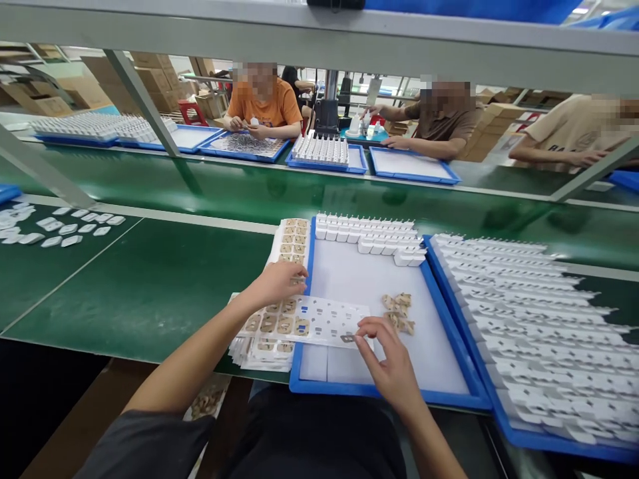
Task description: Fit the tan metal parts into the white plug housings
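Note:
My left hand [282,283] hovers over the stack of sticker sheets [294,229], fingers loosely bent and apart, with nothing visible in them. Below it a sticker sheet [324,319] lies across the left rim of a blue tray [392,394]. Tan die-cut stickers remain on the sheet's left part, while its right part is bare backing with small cut marks. At the sheet's right end, my right hand [389,356] pinches a small greyish sticker [348,338] between thumb and forefinger. Crumpled tan scraps [398,311] lie in the tray beyond that hand.
White block-shaped parts with pins [369,233] stand in rows along the tray's far end. A second blue tray [519,426] at right is filled with similar parts. Flat white pieces [62,226] lie at far left. Co-workers [264,100] sit across the green bench behind a metal frame.

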The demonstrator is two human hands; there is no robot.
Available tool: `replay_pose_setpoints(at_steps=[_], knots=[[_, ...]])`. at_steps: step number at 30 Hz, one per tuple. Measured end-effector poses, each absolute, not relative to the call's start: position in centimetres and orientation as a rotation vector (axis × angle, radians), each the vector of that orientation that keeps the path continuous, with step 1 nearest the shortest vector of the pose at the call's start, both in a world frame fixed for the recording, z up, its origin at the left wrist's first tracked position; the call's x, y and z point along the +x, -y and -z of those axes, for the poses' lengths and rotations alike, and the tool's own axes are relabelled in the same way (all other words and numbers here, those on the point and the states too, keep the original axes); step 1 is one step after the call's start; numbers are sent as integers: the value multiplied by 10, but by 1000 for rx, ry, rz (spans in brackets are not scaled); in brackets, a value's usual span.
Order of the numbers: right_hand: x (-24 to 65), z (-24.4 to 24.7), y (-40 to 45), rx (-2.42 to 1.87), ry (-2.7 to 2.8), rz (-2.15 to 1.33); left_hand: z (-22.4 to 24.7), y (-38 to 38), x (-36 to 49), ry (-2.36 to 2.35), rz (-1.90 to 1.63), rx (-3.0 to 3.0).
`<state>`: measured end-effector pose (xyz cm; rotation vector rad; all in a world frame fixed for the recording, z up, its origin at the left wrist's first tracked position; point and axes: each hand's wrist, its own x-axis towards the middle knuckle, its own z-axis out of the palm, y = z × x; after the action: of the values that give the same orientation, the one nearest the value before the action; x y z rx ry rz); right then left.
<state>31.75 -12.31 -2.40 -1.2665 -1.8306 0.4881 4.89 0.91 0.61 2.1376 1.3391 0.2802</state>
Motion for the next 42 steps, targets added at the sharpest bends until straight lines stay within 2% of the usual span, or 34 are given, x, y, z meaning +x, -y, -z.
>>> replay_pose_setpoints(at_steps=[7, 16, 28, 32, 37, 42], knots=[[332, 37, 146, -1353, 1749, -398, -5, 7, 91, -1088, -139, 2384], [341, 51, 160, -1363, 1659, -273, 18, -20, 97, -1222, -82, 2554], [334, 46, 159, -1449, 1556, -652, 24, -24, 98, -1349, -21, 2572], [331, 47, 162, -1399, 1552, -642, 8, -59, 108, -1402, -61, 2578], [329, 47, 163, -1399, 1513, -535, -14, -140, 129, -1495, -204, 2667], [331, 53, 164, -1419, 1530, -505, -12, -196, 144, -1320, 2, 2747]])
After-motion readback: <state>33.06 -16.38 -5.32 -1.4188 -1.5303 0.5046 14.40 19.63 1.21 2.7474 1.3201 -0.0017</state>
